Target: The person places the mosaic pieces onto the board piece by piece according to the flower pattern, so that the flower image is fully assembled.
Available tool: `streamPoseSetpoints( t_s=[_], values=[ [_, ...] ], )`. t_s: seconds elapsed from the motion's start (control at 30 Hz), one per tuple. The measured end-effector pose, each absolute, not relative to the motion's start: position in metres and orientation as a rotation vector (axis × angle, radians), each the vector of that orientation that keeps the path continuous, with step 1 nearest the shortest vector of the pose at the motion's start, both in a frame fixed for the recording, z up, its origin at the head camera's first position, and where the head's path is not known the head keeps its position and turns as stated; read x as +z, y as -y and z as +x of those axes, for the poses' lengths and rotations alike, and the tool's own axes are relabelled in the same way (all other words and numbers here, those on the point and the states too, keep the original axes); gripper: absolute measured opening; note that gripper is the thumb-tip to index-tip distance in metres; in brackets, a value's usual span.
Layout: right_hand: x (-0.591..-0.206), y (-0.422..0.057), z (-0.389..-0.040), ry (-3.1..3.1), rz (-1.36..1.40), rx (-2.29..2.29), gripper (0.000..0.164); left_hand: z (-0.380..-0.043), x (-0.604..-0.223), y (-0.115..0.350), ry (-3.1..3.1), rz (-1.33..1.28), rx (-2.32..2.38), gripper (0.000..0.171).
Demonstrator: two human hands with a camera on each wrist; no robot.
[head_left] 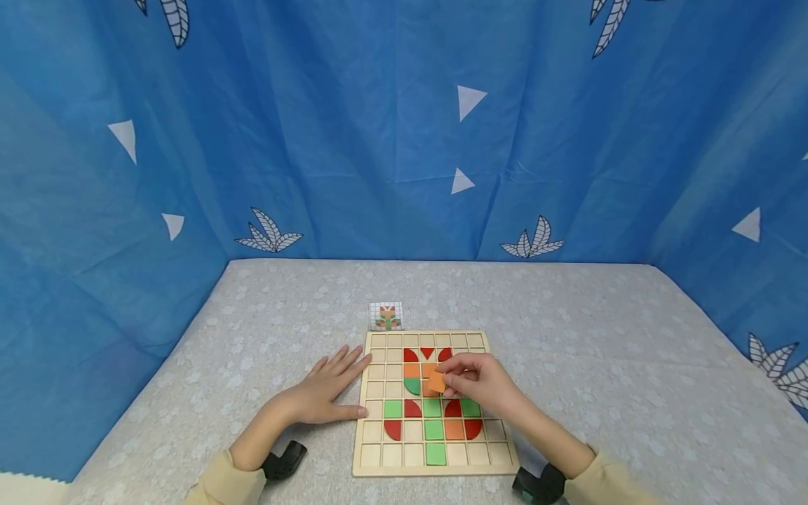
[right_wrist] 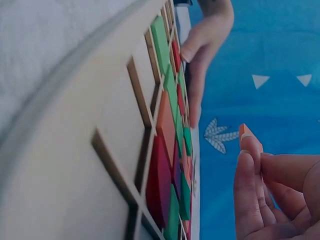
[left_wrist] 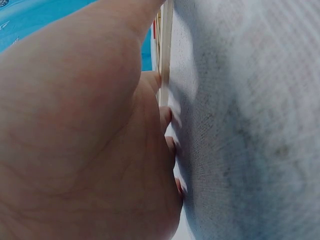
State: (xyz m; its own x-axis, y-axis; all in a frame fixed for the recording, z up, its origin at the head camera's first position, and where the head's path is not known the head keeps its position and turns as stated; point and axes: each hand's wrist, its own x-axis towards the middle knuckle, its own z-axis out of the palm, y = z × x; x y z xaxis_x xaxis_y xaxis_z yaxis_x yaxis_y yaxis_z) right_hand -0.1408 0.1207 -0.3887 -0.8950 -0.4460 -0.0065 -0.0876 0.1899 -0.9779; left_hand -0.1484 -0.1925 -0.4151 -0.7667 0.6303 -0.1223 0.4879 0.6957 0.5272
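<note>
A pale wooden grid board (head_left: pixel 372 459) lies on the table, with red, green and orange tiles set in several of its squares. Above its middle, my right hand (head_left: pixel 482 382) pinches a square orange tile (head_left: pixel 437 381) between thumb and fingers. That orange tile (right_wrist: pixel 251 137) shows raised off the board in the right wrist view. My left hand (head_left: pixel 325 393) lies spread, palm down, on the cloth, its thumb and fingertips touching the board's left edge. The left palm (left_wrist: pixel 90 130) fills much of the left wrist view. Squares beneath the right fingers are partly hidden.
Just behind the board's back left corner is a small pattern card (head_left: pixel 386 316) with a coloured design on a grid. A light patterned cloth (head_left: pixel 606 337) covers the table. Blue curtain (head_left: pixel 379 126) hangs behind it and at both sides.
</note>
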Motion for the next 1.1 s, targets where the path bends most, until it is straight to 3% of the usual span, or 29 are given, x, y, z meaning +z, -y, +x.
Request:
streamPoseSetpoints(
  t_s=[1.1],
  values=[
    [-0.408, -0.091, -0.117, -2.181, -0.632, -1.606, 0.011, -0.15, -0.415, 0.193, -2.615, 0.864, 0.686, 0.088]
  ],
)
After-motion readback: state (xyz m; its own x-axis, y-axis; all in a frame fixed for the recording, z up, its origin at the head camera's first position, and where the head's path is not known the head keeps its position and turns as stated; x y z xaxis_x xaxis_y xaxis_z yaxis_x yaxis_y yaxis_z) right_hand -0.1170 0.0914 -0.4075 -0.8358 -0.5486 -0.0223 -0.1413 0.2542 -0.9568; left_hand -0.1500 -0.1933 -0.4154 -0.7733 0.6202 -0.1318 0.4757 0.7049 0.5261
